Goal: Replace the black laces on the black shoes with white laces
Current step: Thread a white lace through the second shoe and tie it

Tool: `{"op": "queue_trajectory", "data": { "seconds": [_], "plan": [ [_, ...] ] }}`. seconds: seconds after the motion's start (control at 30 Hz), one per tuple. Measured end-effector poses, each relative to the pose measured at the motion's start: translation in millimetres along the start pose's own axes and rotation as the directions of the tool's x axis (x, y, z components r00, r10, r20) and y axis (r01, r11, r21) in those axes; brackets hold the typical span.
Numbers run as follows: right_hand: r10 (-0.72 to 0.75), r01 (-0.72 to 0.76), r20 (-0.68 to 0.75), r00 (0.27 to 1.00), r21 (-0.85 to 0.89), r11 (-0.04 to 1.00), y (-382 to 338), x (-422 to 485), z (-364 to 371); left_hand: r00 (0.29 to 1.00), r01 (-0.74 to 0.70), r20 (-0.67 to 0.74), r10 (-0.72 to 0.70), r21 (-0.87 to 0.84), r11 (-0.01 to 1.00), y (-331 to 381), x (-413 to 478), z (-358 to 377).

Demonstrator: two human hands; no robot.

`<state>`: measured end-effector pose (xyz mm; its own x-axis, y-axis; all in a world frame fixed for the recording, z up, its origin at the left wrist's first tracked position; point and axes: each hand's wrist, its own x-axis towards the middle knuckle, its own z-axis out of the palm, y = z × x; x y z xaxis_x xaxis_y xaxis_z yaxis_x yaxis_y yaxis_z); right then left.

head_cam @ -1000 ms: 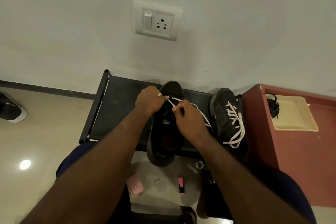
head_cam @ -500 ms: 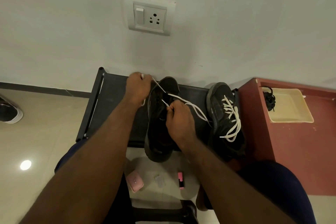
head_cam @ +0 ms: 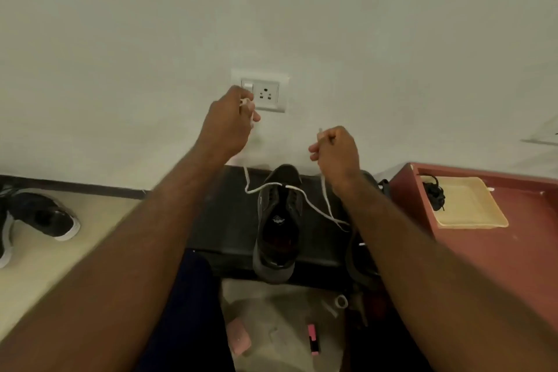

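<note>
Home interior, plain white wall (head_cam: 120, 39) with socket (head_cam: 265, 93), tiled floor (head_cam: 99, 220), low shoe rack (head_cam: 229, 220), stray sneaker (head_cam: 45, 217)

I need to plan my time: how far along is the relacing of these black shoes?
Done: black laces lie in the cream tray. In hand: the white lace crosses only the toe-end eyelets of the middle shoe; the left hand and right hand each hold up one end. Left: the rows above. The second shoe is mostly hidden behind the right arm.
</note>
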<state>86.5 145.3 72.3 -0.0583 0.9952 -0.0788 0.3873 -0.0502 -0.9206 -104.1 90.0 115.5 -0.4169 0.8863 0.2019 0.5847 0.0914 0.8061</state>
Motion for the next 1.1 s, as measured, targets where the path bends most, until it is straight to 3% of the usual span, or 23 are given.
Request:
{"op": "queue_trajectory", "data": {
  "seconds": [0.1,0.3,0.53,0.6,0.67,0.73,0.77,0.8,0.83,0.87,0.9,0.93,1.0,1.1],
  "plan": [
    [-0.141,0.142,-0.015,0.990,0.101,0.985,-74,-2,-35,0.990,-0.142,0.005,0.143,0.119,0.983,62,10,-44],
    [-0.270,0.267,-0.012,0.963,0.211,0.940,-161,-37,-71,0.964,-0.239,0.179,0.197,0.256,0.937,139,3,-85],
    [-0.300,0.280,0.045,0.953,0.248,0.927,-196,-78,-89,0.980,-0.069,0.191,0.057,0.057,0.996,159,-17,-97],
    [-0.264,0.240,0.134,0.955,0.172,0.955,-198,-81,-98,0.990,-0.035,0.135,0.040,-0.042,0.998,163,-19,-99],
    [-0.207,0.211,0.228,0.951,0.006,0.977,-195,-79,-106,0.992,0.053,0.125,-0.015,-0.301,0.952,168,-19,-99],
    [-0.329,0.334,0.061,0.942,-0.130,0.933,-187,-72,-108,0.975,0.212,0.190,-0.116,-0.637,0.741,170,-21,-97],
    [-0.418,0.403,-0.089,0.904,-0.146,0.903,-181,-68,-107,0.969,0.248,0.193,-0.157,-0.690,0.680,165,-21,-94],
    [-0.451,0.437,-0.169,0.876,-0.114,0.892,-176,-67,-106,0.971,0.239,0.153,-0.184,-0.625,0.743,157,-19,-89],
    [-0.447,0.442,-0.162,0.880,-0.069,0.894,-170,-67,-103,0.980,0.198,0.099,-0.172,-0.432,0.880,143,-16,-80],
    [-0.418,0.414,-0.096,0.903,-0.061,0.908,-162,-63,-98,0.991,0.127,0.064,-0.120,-0.123,0.984,126,-14,-69],
    [-0.369,0.365,-0.019,0.929,-0.096,0.926,-151,-59,-94,0.995,0.068,0.066,-0.080,0.173,0.983,108,-13,-57],
    [-0.305,0.306,0.033,0.952,-0.155,0.939,-137,-54,-89,0.992,0.038,0.099,-0.079,0.363,0.931,89,-14,-42],
    [-0.216,0.221,0.048,0.975,-0.223,0.949,-107,-44,-80,0.968,0.022,0.206,-0.141,0.491,0.871,56,-21,-13],
    [-0.081,0.083,0.022,0.997,-0.187,0.979,-54,-35,-62,0.928,0.002,0.326,-0.182,0.482,0.876,8,-34,34]
  ]
}}
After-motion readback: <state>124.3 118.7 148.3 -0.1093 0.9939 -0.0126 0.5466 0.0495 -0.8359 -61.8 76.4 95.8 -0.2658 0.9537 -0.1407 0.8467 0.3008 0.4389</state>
